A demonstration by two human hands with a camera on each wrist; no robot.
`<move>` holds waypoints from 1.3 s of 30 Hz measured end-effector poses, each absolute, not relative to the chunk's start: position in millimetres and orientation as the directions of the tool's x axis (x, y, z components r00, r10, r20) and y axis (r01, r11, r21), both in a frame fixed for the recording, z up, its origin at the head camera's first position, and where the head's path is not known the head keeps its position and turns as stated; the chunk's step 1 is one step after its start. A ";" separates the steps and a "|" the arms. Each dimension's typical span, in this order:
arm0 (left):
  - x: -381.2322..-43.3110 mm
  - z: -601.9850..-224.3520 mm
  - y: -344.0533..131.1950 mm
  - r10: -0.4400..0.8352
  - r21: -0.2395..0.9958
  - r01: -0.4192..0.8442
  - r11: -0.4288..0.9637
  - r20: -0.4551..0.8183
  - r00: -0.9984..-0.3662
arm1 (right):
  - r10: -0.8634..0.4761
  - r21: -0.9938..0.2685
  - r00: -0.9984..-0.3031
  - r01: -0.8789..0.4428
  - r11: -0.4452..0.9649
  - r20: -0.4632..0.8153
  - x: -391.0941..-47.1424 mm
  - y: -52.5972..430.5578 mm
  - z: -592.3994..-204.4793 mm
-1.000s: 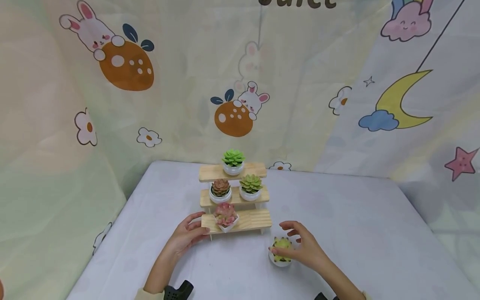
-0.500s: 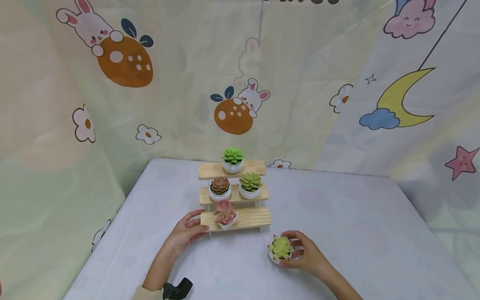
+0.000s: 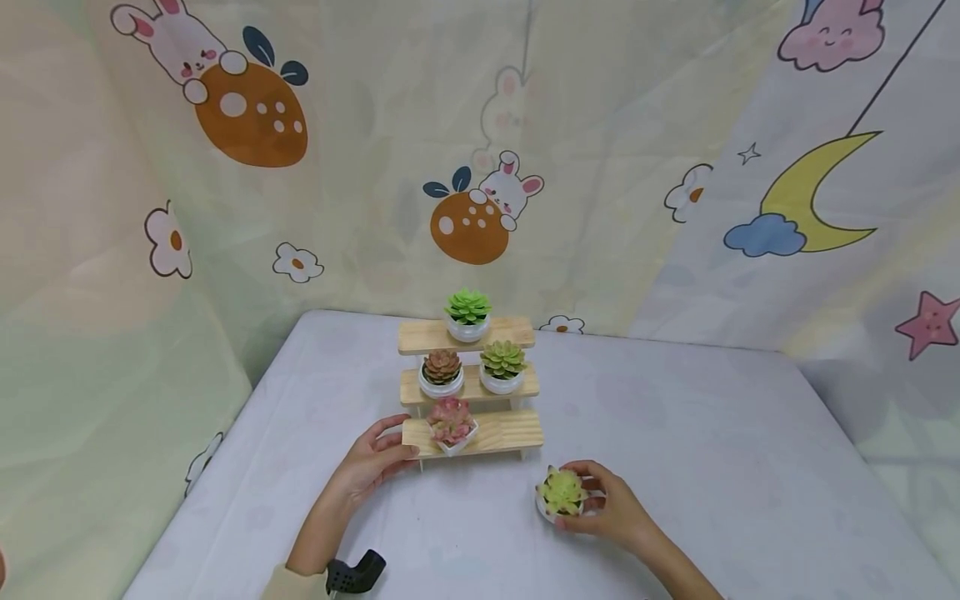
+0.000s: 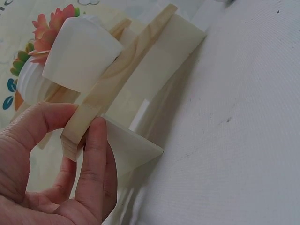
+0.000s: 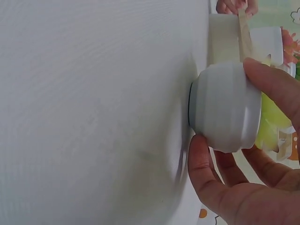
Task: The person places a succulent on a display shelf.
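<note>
A three-tier wooden shelf (image 3: 510,429) stands mid-table. My left hand (image 3: 372,463) pinches the left end of its lowest board, thumb on one face and fingers on the other in the left wrist view. On that board sits a pink succulent (image 3: 452,421) in a white angular pot (image 4: 82,54). To the right of the shelf's front, my right hand (image 3: 609,508) holds a yellow-green succulent (image 3: 561,490) by its round white pot (image 5: 225,108), thumb and fingers on opposite sides. The pot is at the tabletop; whether it touches the cloth is hard to tell.
The middle board bears a brown succulent (image 3: 442,368) and a green one (image 3: 502,360), both in round white pots. A bright green succulent (image 3: 468,308) is on the top board. White cloth covers the table (image 3: 697,433); a printed curtain (image 3: 360,167) hangs behind.
My right hand has come down from above the yellow-green succulent and taken hold of its pot. The left hand keeps its grip on the shelf; the head view has shifted slightly.
</note>
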State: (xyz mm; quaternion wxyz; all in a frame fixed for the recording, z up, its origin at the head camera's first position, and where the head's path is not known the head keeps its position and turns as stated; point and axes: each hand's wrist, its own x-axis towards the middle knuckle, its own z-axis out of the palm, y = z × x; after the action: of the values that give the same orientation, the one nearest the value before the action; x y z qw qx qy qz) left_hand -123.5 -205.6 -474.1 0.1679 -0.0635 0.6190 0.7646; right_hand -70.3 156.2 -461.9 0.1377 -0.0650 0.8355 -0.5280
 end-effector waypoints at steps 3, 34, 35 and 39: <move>-123.4 -473.9 -205.3 0.171 0.924 -0.339 -0.178 -0.310 -0.935 | -0.255 -0.902 -0.956 0.025 0.431 -0.148 -69.5 155.5 -461.6; -124.8 -474.1 -206.8 0.178 0.923 -0.333 -0.195 -0.301 -0.937 | -0.181 -0.935 -0.983 -0.052 0.350 -0.013 -103.3 102.9 -422.8; -125.5 -474.4 -206.6 0.182 0.922 -0.332 -0.198 -0.298 -0.937 | -0.181 -0.936 -0.983 -0.049 0.348 -0.016 -104.8 100.8 -423.3; -124.1 -476.6 -206.5 0.192 0.923 -0.333 -0.191 -0.298 -0.935 | -0.172 -0.940 -0.985 -0.026 0.341 -0.035 -109.0 94.4 -426.3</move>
State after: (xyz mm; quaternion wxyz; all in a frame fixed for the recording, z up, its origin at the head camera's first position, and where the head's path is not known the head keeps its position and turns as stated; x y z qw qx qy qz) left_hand -124.1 -206.5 -476.6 0.1705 -0.0577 0.6128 0.7695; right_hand -109.0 94.4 -426.3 0.0638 -0.0605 0.8163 -0.5709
